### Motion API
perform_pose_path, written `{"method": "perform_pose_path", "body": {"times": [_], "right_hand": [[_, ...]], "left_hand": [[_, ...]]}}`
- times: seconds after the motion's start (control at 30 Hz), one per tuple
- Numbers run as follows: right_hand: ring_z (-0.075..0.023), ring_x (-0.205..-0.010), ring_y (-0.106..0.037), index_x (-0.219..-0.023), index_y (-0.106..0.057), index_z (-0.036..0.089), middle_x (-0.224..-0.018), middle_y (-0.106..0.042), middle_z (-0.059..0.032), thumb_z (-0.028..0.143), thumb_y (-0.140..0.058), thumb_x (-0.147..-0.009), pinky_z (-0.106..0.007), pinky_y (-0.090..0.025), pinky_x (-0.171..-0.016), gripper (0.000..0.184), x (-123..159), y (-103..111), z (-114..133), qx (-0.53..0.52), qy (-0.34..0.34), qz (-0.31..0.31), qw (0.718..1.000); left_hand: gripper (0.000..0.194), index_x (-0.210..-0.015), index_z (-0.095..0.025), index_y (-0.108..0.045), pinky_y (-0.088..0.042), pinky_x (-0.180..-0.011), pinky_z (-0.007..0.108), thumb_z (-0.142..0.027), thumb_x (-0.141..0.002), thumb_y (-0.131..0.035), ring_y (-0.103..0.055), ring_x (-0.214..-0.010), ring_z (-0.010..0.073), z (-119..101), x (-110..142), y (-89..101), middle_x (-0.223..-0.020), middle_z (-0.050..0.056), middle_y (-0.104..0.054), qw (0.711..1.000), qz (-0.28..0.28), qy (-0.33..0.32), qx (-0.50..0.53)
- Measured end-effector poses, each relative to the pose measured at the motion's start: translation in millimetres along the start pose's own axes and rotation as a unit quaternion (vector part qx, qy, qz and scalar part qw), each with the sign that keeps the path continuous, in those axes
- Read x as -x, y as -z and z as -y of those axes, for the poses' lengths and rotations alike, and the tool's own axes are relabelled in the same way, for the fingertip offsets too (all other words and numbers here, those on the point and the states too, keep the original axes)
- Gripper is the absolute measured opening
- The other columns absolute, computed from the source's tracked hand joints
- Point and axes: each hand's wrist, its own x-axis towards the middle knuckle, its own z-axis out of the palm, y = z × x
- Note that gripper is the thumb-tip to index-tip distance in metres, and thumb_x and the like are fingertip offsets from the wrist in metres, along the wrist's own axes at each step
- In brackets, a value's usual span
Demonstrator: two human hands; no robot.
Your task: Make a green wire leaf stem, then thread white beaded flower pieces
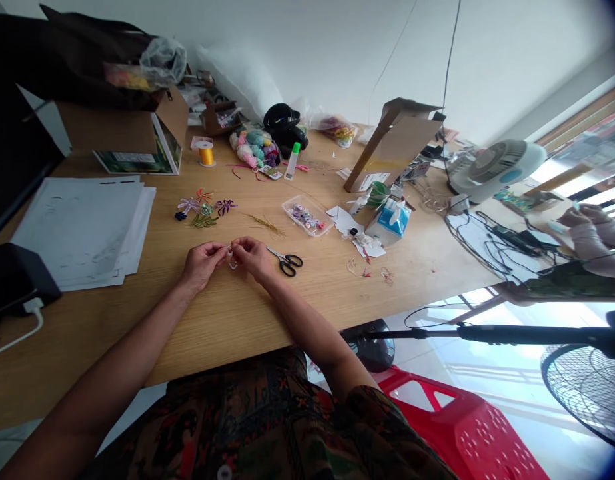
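Near the front middle of the table, my left hand [205,264] and my right hand [252,257] meet, fingers closed in a pinch. Between them is a small whitish looped piece [232,262], too small to make out in full. Black-handled scissors [288,264] lie just right of my right hand. Beyond my hands are several small wire-like flower and leaf shapes [204,210] in purple, orange and green. A bundle of thin golden stems [267,224] lies farther right. A clear plastic box [308,216] holds small colourful pieces.
White paper sheets [82,227] lie at left, below a cardboard box [112,133]. Behind stand a yellow thread spool [206,155], yarn balls [254,148] and a green-capped glue stick [292,162]. A tissue pack [393,219] and cables are at right. Another person's hands [594,227] show at far right.
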Motion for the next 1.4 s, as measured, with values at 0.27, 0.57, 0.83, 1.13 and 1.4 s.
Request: {"method": "perform_pose_path", "body": {"times": [0.27, 0.57, 0.83, 1.13, 1.4], "right_hand": [[-0.0065, -0.048, -0.053, -0.082, -0.062, 0.015, -0.057, -0.059, 0.0045, 0.036, -0.066, -0.08, -0.018, -0.04, -0.048, 0.021, -0.3, 5.3, 2.8, 0.079, 0.029, 0.017, 0.996], [-0.0077, -0.051, -0.052, -0.075, -0.065, 0.015, -0.058, -0.061, 0.0027, 0.029, -0.062, -0.082, -0.018, -0.037, -0.05, 0.016, -4.2, 10.1, -1.7, 0.15, 0.05, 0.022, 0.987], [-0.0072, -0.052, -0.049, -0.072, -0.064, 0.015, -0.058, -0.058, 0.003, 0.036, -0.063, -0.082, -0.018, -0.036, -0.05, 0.023, 3.6, 4.6, 8.3, 0.137, 0.034, 0.018, 0.99], [-0.0059, -0.05, -0.051, -0.082, -0.063, 0.015, -0.062, -0.06, 0.0041, 0.022, -0.064, -0.081, -0.017, -0.039, -0.05, 0.008, 1.2, 1.0, 0.1, 0.099, 0.004, 0.012, 0.995], [-0.0093, -0.06, -0.059, -0.1, -0.064, 0.017, -0.071, -0.064, 0.0018, 0.024, -0.055, -0.087, -0.021, -0.047, -0.063, 0.017, -9.4, 36.9, 30.6, 0.195, 0.139, -0.152, 0.959]], "left_hand": [[0.035, -0.066, -0.014, -0.067, -0.026, -0.046, 0.024, -0.042, -0.053, -0.082, -0.04, -0.046, 0.0077, -2.8, 2.0, -0.4, -0.048, -0.003, -0.052, 1.0, -0.017, -0.006, -0.024], [0.032, -0.068, -0.014, -0.07, -0.031, -0.048, 0.024, -0.04, -0.054, -0.081, -0.043, -0.048, 0.0093, 1.3, -1.7, 4.6, -0.051, -0.001, -0.055, 0.999, -0.01, -0.014, -0.049], [0.031, -0.064, -0.014, -0.068, -0.03, -0.047, 0.022, -0.04, -0.054, -0.081, -0.042, -0.047, 0.0078, 1.0, -2.2, 5.7, -0.049, -0.002, -0.054, 0.998, 0.001, -0.012, -0.058], [0.027, -0.068, -0.014, -0.066, -0.03, -0.044, 0.019, -0.035, -0.056, -0.079, -0.048, -0.049, 0.0082, -1.0, -0.7, 4.9, -0.054, -0.001, -0.059, 1.0, -0.015, 0.007, -0.001], [0.03, -0.07, -0.013, -0.066, -0.035, -0.047, 0.018, -0.029, -0.051, -0.082, -0.056, -0.057, 0.0092, -5.0, -5.2, 8.6, -0.065, 0.002, -0.065, 0.993, -0.039, 0.035, 0.107]]}}
